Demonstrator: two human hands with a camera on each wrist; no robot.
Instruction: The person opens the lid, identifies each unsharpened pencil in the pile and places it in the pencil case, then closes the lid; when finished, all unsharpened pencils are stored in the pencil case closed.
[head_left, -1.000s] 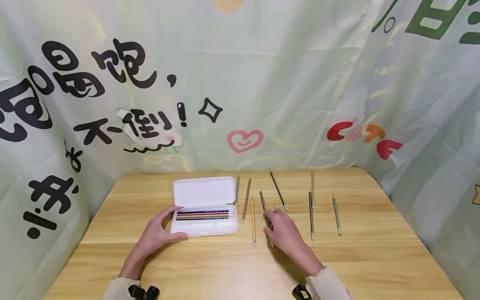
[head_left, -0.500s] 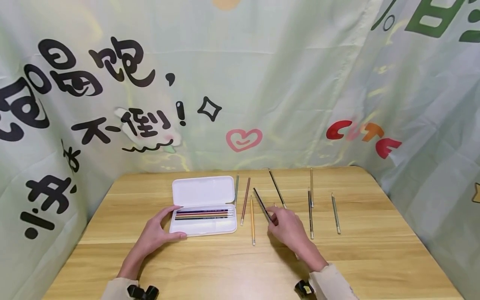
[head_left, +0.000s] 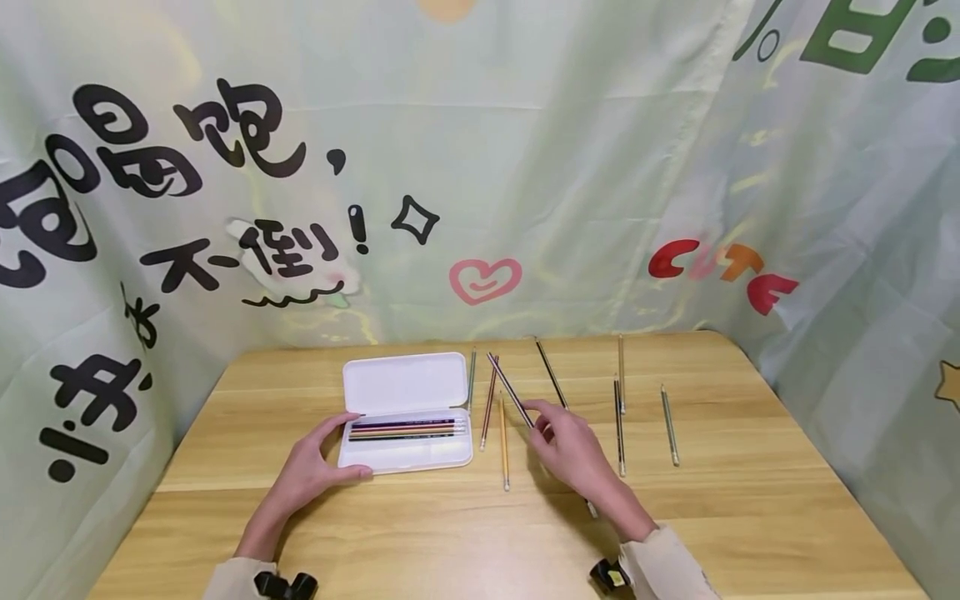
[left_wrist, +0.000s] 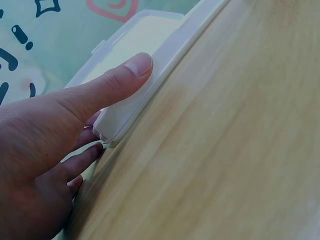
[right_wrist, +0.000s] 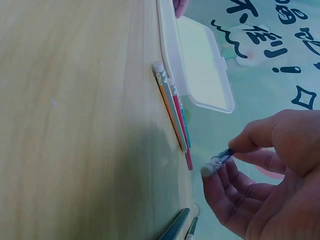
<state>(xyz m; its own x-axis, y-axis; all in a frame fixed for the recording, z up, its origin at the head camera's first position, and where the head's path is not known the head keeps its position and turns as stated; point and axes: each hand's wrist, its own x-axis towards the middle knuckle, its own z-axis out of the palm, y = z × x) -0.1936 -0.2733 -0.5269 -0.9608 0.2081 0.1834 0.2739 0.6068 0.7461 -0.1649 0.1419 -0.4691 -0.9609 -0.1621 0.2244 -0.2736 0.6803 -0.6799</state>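
Note:
An open white pencil case (head_left: 375, 456) lies left of the table's middle, its lid (head_left: 405, 383) folded back. Several pencils (head_left: 405, 430) lie side by side in its tray. My left hand (head_left: 315, 462) grips the case's left end, thumb (left_wrist: 135, 70) on the front wall and fingers round the far side. Above the table, my right hand (head_left: 566, 442) pinches a dark pencil (head_left: 512, 392) between thumb and fingers. It slants toward the upper left; its eraser end (right_wrist: 212, 165) sticks out in the right wrist view. The palm hides its middle in the head view.
Between case and right hand lie a yellow pencil (head_left: 505, 454), a red one (head_left: 488, 417) and a green one (head_left: 472, 379). A black pencil (head_left: 551, 371) lies behind the hand. Farther right are another black pencil (head_left: 619, 433), a tan one (head_left: 622, 367) and a grey-green one (head_left: 671, 429).
My right hand has lifted the dark pencil from the table, and its far end has swung left over the red pencil. The left hand stays on the case.

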